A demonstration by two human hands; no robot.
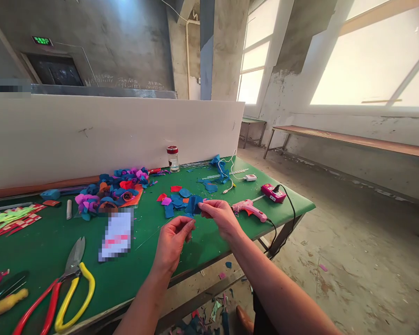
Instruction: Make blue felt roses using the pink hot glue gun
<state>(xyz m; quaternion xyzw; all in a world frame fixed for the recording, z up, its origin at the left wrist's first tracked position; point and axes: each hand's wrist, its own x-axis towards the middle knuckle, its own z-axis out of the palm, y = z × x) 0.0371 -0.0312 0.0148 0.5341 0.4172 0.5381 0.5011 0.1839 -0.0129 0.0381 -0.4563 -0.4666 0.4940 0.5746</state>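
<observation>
My right hand point(219, 217) pinches a folded piece of blue felt point(194, 204) just above the green table point(143, 270). My left hand point(173, 242) is below it, fingers pinched together at the felt's lower end, where a thin stem seems to run, too fine to make out. Behind the hands lies a small pile of cut felt petals point(176, 197) in blue, red and pink. A pink glue gun point(249, 209) lies to the right of my right hand.
A heap of felt flowers point(111, 190) sits at mid-left. Shears with yellow and red handles point(68, 288) lie at the front left. A glass jar point(172, 158) stands by the white partition. A pink power strip point(273, 192) and white cable lie at the right end. Scraps litter the floor.
</observation>
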